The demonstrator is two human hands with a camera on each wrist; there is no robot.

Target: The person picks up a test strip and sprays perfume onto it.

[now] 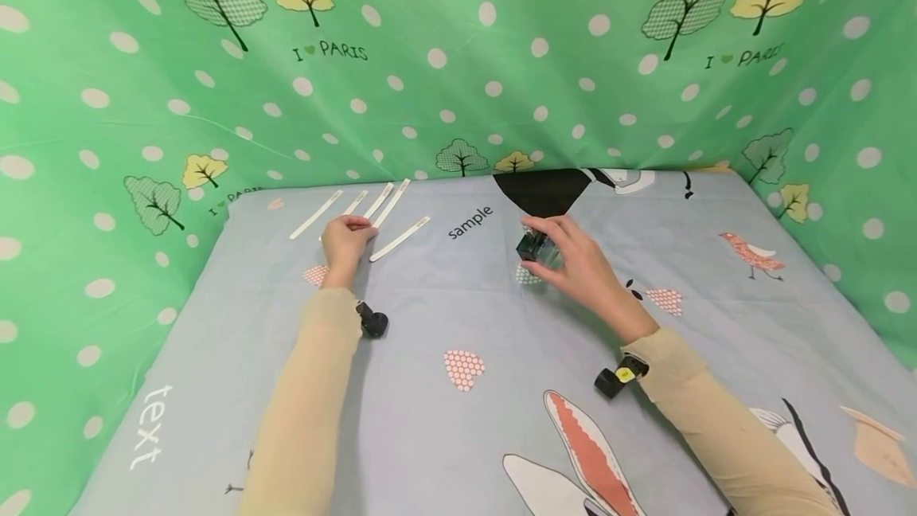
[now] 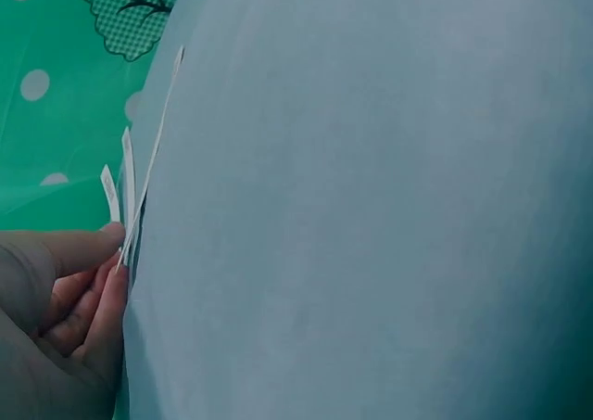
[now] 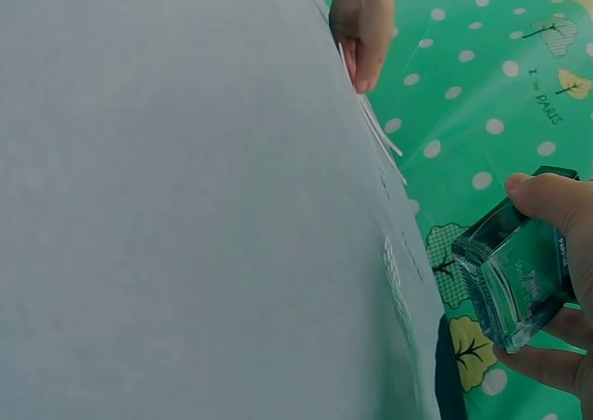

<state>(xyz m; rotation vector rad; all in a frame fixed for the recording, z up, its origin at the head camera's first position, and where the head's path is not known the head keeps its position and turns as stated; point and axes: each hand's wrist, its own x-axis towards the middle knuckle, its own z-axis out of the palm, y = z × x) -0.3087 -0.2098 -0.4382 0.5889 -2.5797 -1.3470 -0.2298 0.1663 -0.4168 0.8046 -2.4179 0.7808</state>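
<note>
My left hand is at the left of the table, among several narrow white paper strips. Its thumb and fingertips pinch the near end of one paper strip, seen edge-on in the left wrist view. One strip lies to the right of this hand and another to its left; small print marks their far ends. My right hand grips a square perfume bottle of greenish glass by its sides. The bottle is tilted above the cloth, its dark end toward the left in the head view.
A grey-blue printed cloth covers the table. Behind and at both sides hangs a green polka-dot curtain. Each wrist wears a small black camera. The hearts, bird and lettering are flat prints on the cloth.
</note>
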